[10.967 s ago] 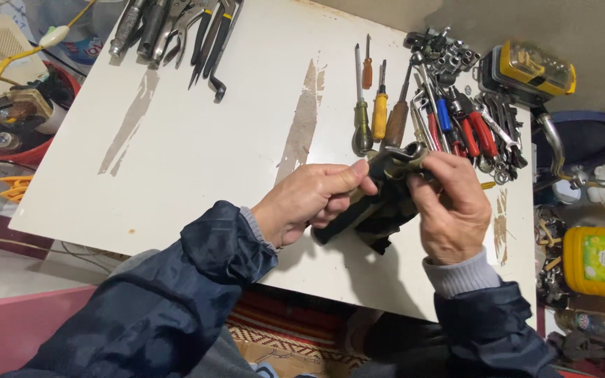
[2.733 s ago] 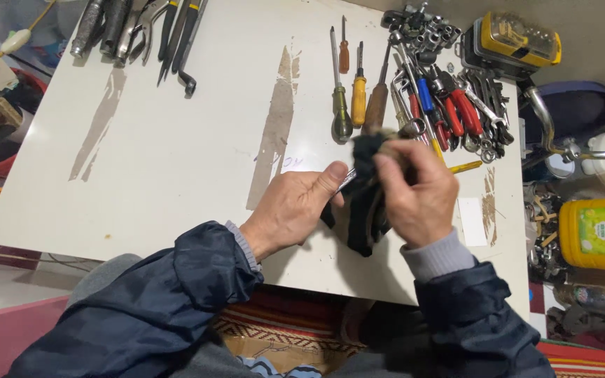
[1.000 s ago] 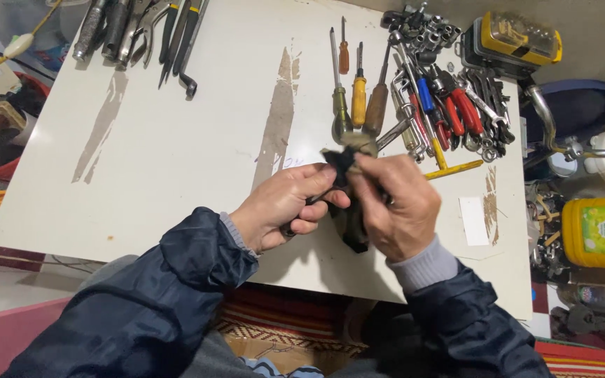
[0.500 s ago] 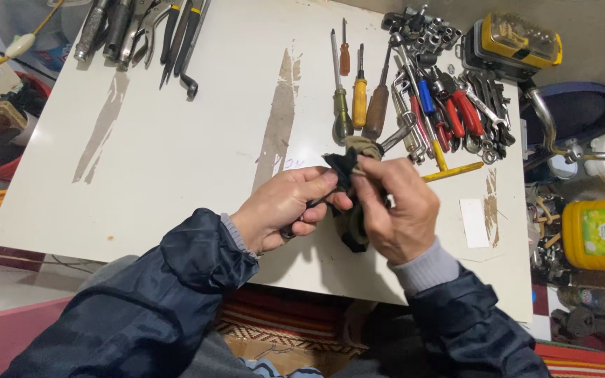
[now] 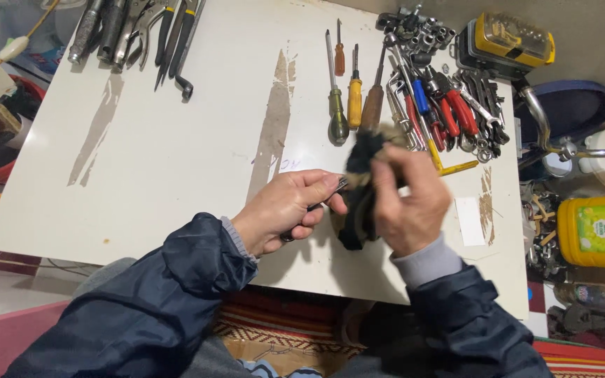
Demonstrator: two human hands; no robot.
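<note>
My left hand [image 5: 290,212] grips a small metal hand tool [image 5: 332,190] by its handle, just above the near edge of the white table [image 5: 176,154]. Only a short shiny stretch of the tool shows between my hands. My right hand [image 5: 409,203] holds a dark, dirty rag [image 5: 358,192] bunched around the tool's far end, which the rag hides. Both hands are close together, right of the table's middle.
Screwdrivers [image 5: 351,94], red and blue handled pliers [image 5: 449,112], wrenches and sockets lie at the far right of the table. Pliers and dark tools [image 5: 138,31] lie at the far left. A yellow tool case [image 5: 509,42] and a yellow jug [image 5: 596,231] sit off to the right.
My hands have stayed over the same spot, with the rag shifting along the tool. The right hand has moved slightly up and right with the rag.
</note>
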